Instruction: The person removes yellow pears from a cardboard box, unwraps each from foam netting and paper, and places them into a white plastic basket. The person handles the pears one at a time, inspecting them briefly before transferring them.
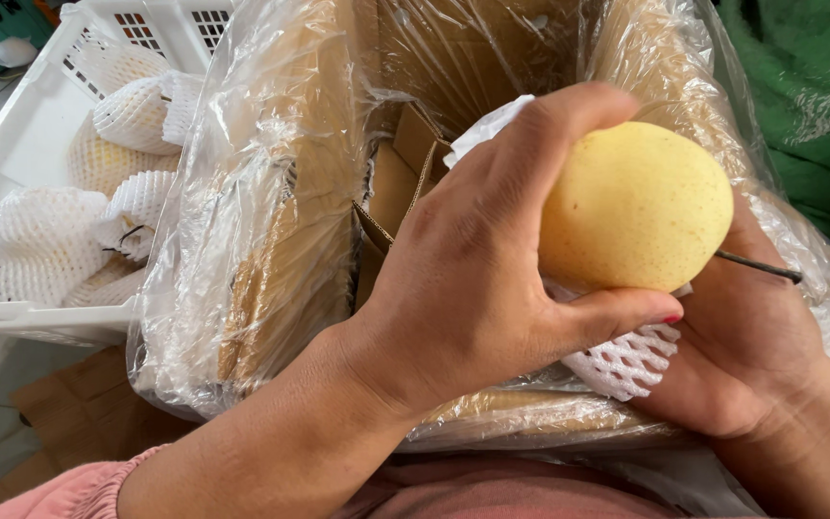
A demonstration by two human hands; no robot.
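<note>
While both hands meet at the centre right of the frame, they hold a round, pale yellow pear (pixel 636 207) with finely speckled, smooth skin. The left hand (pixel 473 279) wraps over it from the left, fingers curled across the top and thumb pressed under its lower edge. The right hand (pixel 751 346) cups it from below and also grips a white foam net sleeve (pixel 626 360), which sits just under the fruit. The pear's thin dark stem (pixel 759 267) juts to the right and slightly down, so its long axis runs roughly left to right across the frame.

Behind the hands stands a brown cardboard box (pixel 396 183) lined with crinkled clear plastic film (pixel 252 211), filling the middle and top. Farther off, at upper left, a white slatted plastic crate (pixel 21 144) holds more pears wrapped in white foam nets (pixel 40 235). Green fabric (pixel 818 115) fills the upper right corner.
</note>
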